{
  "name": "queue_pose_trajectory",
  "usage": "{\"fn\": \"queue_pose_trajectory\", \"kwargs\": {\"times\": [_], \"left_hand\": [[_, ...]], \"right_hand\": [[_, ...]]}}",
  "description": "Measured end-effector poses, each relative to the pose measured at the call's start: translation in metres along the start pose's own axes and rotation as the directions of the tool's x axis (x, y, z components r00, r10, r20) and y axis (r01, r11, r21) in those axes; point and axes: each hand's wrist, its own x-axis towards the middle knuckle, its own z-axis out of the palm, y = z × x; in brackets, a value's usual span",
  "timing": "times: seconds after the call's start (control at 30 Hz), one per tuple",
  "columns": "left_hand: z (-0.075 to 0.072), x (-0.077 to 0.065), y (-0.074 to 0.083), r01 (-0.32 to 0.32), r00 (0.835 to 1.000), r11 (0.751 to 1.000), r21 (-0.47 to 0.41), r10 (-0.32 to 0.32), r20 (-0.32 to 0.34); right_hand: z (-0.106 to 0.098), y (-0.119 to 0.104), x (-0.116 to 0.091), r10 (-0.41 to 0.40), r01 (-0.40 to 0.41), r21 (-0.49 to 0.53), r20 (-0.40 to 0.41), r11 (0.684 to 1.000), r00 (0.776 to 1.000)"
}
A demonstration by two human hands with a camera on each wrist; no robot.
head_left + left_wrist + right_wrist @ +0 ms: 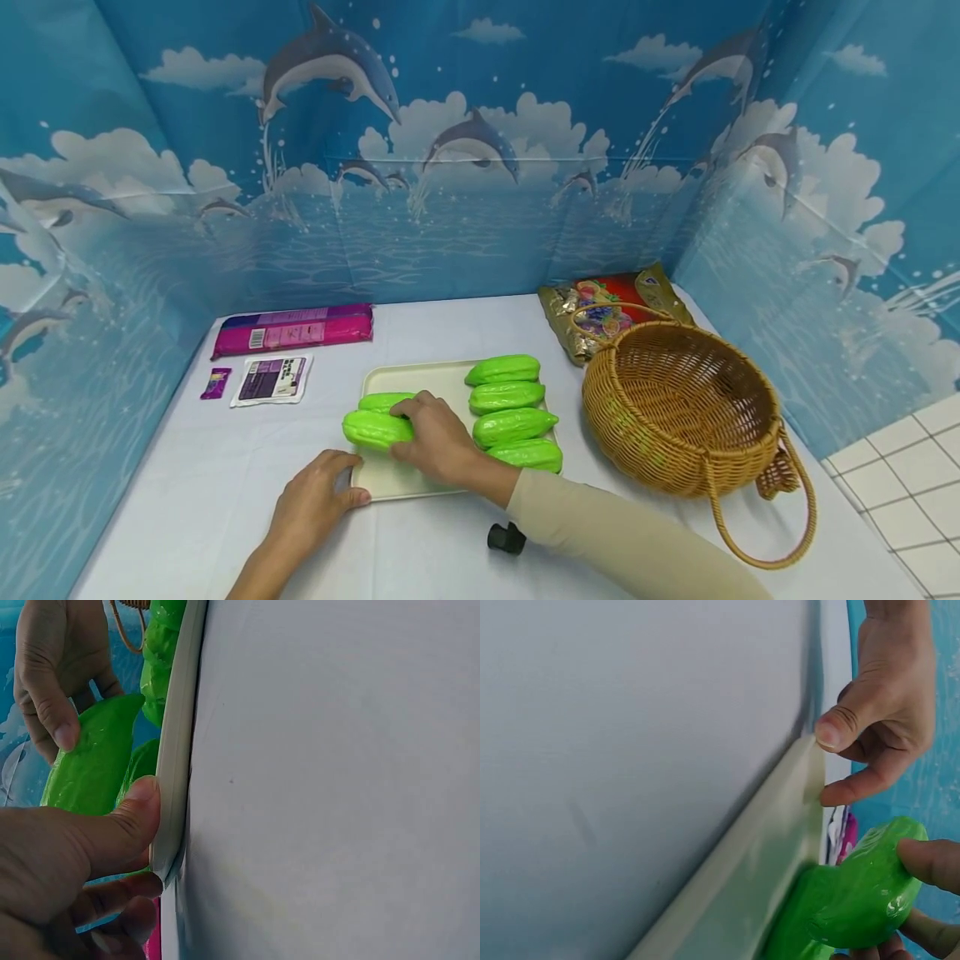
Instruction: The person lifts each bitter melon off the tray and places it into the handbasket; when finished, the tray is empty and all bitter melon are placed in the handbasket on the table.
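A pale cream tray (427,379) lies on the white table. My left hand (315,498) holds its near left corner, thumb on the rim and fingers against the outer side. In my right hand (438,442) is a glossy bright green ridged fruit (372,429), gripped between thumb and fingers over the tray's left side. Just behind it, a second green fruit (386,401) is partly hidden. Several similar green fruits (512,426) lie in a column along the tray's right side. The right wrist view shows the gripped fruit (870,892) tilted beside the tray corner.
A wicker basket (637,417) with handles stands to the right, before a gold and red bag (607,300). Pink and purple packs (296,329), a white and purple packet (272,380) and a small purple sachet (216,383) lie left. A black object (506,538) sits near my right forearm.
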Motion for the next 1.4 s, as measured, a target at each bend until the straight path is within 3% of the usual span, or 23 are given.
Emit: {"fn": "queue_pose_trajectory", "kwargs": {"times": [0.43, 1.0, 1.4], "left_hand": [[-0.003, -0.002, 0.003, -0.057, 0.997, 0.998, -0.008, 0.058, 0.045], [0.001, 0.0, 0.005, -0.08, 0.996, 0.996, 0.049, 0.078, 0.043], [0.003, 0.0, 0.006, -0.074, 0.996, 0.995, 0.064, 0.07, 0.063]], "right_hand": [[-0.029, -0.002, -0.002, 0.021, -0.014, 0.114, -0.063, 0.993, 0.998], [-0.053, 0.006, -0.012, 0.078, -0.064, 0.287, -0.036, 0.956, 0.996], [-0.069, 0.015, -0.015, 0.094, -0.086, 0.335, -0.007, 0.938, 0.996]]}}
